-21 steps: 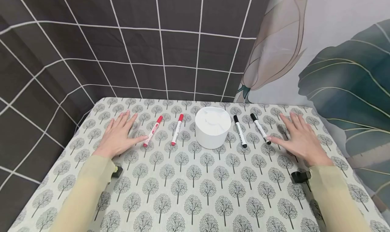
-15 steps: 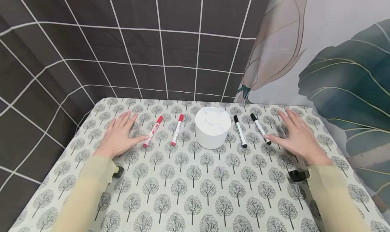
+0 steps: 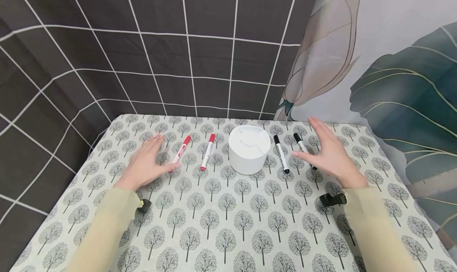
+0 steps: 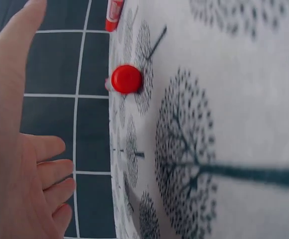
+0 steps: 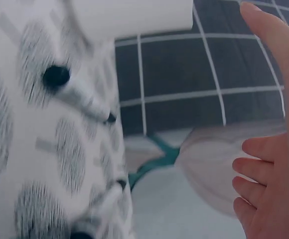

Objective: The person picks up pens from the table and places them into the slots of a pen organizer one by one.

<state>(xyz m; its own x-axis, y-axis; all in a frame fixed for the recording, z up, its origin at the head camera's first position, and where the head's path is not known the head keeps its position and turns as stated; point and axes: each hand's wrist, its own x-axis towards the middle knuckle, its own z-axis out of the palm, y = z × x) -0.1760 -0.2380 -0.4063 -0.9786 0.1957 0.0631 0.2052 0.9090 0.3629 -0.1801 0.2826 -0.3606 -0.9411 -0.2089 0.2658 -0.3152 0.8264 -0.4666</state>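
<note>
My left hand [image 3: 144, 165] holds nothing, its thumb stretched over the lower end of the outer red marker [image 3: 182, 148]. A second red marker [image 3: 208, 152] lies to the right of that one. Between the two colour pairs stands a white round container [image 3: 248, 161] with low dividers inside. Beyond it lie an inner black marker [image 3: 281, 154] and an outer black marker [image 3: 301, 143]. My right hand [image 3: 332, 159], also holding nothing, has its thumb over the outer black marker, partly hiding it. In the right wrist view, the inner black marker [image 5: 82, 97] is blurred.
A tree-print cloth [image 3: 228, 232] covers the table. Behind the far edge hangs a dark curtain with a white grid [image 3: 210, 58]. A leaf-patterned curtain [image 3: 403, 85] hangs on the right. Each wrist wears a small black camera [image 3: 332, 199].
My right hand has moved left and inward, its thumb now across the outer black marker. My left hand has shifted slightly right, its thumb covering the outer red marker's end. The markers have stayed put.
</note>
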